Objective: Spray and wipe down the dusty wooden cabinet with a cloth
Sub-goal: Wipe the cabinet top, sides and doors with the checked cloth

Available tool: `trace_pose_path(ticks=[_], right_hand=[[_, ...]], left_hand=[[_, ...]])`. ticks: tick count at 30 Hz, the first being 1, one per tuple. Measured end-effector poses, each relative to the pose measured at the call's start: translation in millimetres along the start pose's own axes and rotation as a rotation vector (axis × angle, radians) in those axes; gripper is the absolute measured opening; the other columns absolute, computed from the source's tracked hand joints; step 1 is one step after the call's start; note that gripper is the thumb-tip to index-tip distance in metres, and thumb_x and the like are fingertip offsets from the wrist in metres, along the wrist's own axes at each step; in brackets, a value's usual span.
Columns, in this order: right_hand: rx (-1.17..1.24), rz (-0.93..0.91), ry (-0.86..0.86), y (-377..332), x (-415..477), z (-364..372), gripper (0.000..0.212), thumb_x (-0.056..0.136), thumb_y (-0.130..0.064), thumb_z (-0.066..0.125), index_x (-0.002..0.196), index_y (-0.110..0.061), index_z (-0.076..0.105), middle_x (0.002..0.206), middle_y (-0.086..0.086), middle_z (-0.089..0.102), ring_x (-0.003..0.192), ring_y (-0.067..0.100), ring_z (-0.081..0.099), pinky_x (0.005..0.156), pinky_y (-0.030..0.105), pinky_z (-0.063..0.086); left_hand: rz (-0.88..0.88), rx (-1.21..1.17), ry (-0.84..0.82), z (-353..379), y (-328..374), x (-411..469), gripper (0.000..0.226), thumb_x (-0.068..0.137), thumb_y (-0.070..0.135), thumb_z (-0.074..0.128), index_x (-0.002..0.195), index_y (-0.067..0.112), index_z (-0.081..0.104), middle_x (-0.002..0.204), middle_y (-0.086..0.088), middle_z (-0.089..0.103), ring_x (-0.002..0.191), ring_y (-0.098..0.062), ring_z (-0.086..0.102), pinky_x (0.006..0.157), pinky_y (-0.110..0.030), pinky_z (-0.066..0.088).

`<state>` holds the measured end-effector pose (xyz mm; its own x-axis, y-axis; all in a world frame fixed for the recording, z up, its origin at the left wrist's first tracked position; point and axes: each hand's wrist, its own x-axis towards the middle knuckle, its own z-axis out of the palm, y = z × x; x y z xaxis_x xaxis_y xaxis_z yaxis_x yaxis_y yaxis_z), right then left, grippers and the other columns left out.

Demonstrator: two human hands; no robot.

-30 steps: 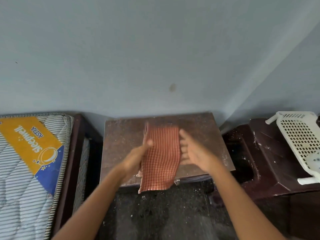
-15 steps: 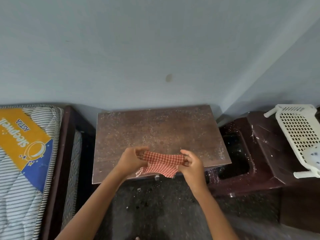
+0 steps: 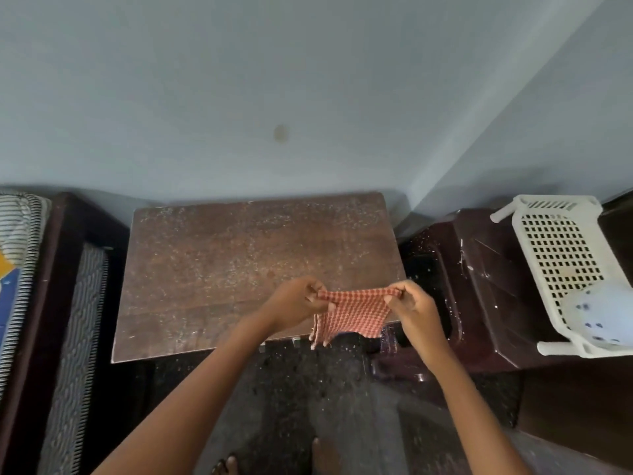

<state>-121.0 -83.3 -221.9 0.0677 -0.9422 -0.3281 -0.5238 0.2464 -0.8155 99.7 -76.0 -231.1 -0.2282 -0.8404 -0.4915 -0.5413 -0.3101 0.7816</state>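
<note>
Pinching the red checked cloth [image 3: 352, 313] at its upper corners, the left hand [image 3: 294, 303] and the right hand [image 3: 412, 311] are stretching it taut between them. They are holding it wider apart and further right than half a second ago, when it was sagging between closer hands. Fingers and thumbs are curling round the fabric. The cloth is hanging over the front right edge of the wooden cabinet [image 3: 239, 269], hiding that corner, while the dusty top is lying uncovered behind. Less of the striped mattress [image 3: 20, 234] is showing at the left now. A white perforated basket [image 3: 561, 255] is resting on a dark brown stand [image 3: 486, 286] at the right.
</note>
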Motion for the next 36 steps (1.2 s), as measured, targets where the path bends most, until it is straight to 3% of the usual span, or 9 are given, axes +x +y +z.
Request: trace_pose_path(ticks=[3,5,8,12,15,19,24,31,36], right_hand=[[0.011,-0.022,0.083,12.6,30.5,-6.8,0.008,0.091,-0.004,0.051,0.091,-0.005,0.059,0.084,0.008,0.062,0.077,0.019,0.059,0.069,0.028,0.046],[-0.025,-0.018,0.141,25.1,54.5,-3.9,0.011,0.092,-0.005,0.049,0.098,-0.007,0.059,0.088,0.006,0.062,0.079,0.019,0.059,0.071,0.034,0.049],[-0.227,0.051,0.236,50.9,85.5,6.8,0.029,0.092,-0.008,0.051,0.12,-0.01,0.056,0.111,0.001,0.055,0.105,0.018,0.053,0.079,0.031,0.048],[-0.479,-0.029,0.174,80.0,82.5,27.5,0.031,0.089,-0.002,0.049,0.119,-0.007,0.059,0.127,0.008,0.054,0.115,0.022,0.05,0.088,0.034,0.051],[-0.618,-0.164,0.15,94.3,67.5,46.0,0.036,0.089,-0.004,0.05,0.124,-0.006,0.057,0.139,0.015,0.049,0.131,0.032,0.043,0.107,0.047,0.038],[-0.845,-0.166,0.06,101.3,80.1,68.9,0.056,0.091,-0.043,0.031,0.138,-0.017,0.045,0.15,0.012,0.034,0.138,0.038,0.028,0.111,0.056,0.018],[-0.946,-0.131,0.065,109.0,103.3,98.5,0.077,0.082,-0.07,0.011,0.149,-0.032,0.008,0.155,0.002,-0.005,0.144,0.035,-0.003,0.109,0.058,-0.011],[-0.984,-0.295,0.09,134.6,70.7,94.0,0.067,0.091,-0.067,0.01,0.148,-0.031,0.017,0.158,0.004,0.009,0.145,0.033,0.003,0.112,0.061,0.003],[-0.891,-0.125,0.17,150.0,68.8,70.9,0.065,0.089,-0.066,0.004,0.146,-0.035,0.005,0.158,0.0,0.005,0.144,0.028,-0.004,0.112,0.058,-0.003]], left_hand=[[-0.064,-0.135,0.085,15.1,11.1,28.6,0.011,0.082,0.022,0.065,0.085,0.022,0.055,0.099,-0.004,0.065,0.093,-0.021,0.062,0.089,-0.038,0.052],[-0.123,-0.228,0.149,23.8,11.8,52.2,0.027,0.084,0.02,0.064,0.108,0.013,0.056,0.112,-0.01,0.064,0.099,-0.024,0.063,0.09,-0.041,0.052],[-0.25,-0.175,0.211,38.5,5.8,81.6,0.05,0.087,0.023,0.059,0.133,0.009,0.043,0.128,-0.014,0.056,0.109,-0.028,0.058,0.096,-0.044,0.048],[-0.306,-0.014,0.248,56.4,-8.5,83.3,0.035,0.087,0.02,0.052,0.12,0.008,0.056,0.122,-0.013,0.062,0.109,-0.03,0.058,0.093,-0.041,0.048],[-0.274,0.21,0.349,65.6,-34.5,70.2,0.043,0.087,0.027,0.051,0.13,0.021,0.047,0.133,-0.006,0.053,0.121,-0.028,0.049,0.101,-0.045,0.042],[-0.189,0.619,0.471,66.5,-79.2,57.0,0.049,0.089,0.037,0.048,0.137,0.025,0.04,0.149,-0.008,0.033,0.141,-0.032,0.023,0.115,-0.052,0.012],[-0.175,0.836,0.472,69.2,-132.7,56.0,0.06,0.089,0.054,0.02,0.14,0.026,0.035,0.149,-0.012,0.033,0.138,-0.034,0.026,0.112,-0.054,0.011],[-0.142,0.852,0.55,73.0,-137.0,55.5,0.058,0.089,0.053,0.023,0.141,0.029,0.035,0.15,-0.008,0.033,0.139,-0.031,0.026,0.113,-0.052,0.006],[-0.134,0.841,0.571,73.8,-135.9,55.5,0.058,0.089,0.053,0.023,0.14,0.029,0.037,0.15,-0.008,0.034,0.139,-0.032,0.027,0.111,-0.052,0.015]])
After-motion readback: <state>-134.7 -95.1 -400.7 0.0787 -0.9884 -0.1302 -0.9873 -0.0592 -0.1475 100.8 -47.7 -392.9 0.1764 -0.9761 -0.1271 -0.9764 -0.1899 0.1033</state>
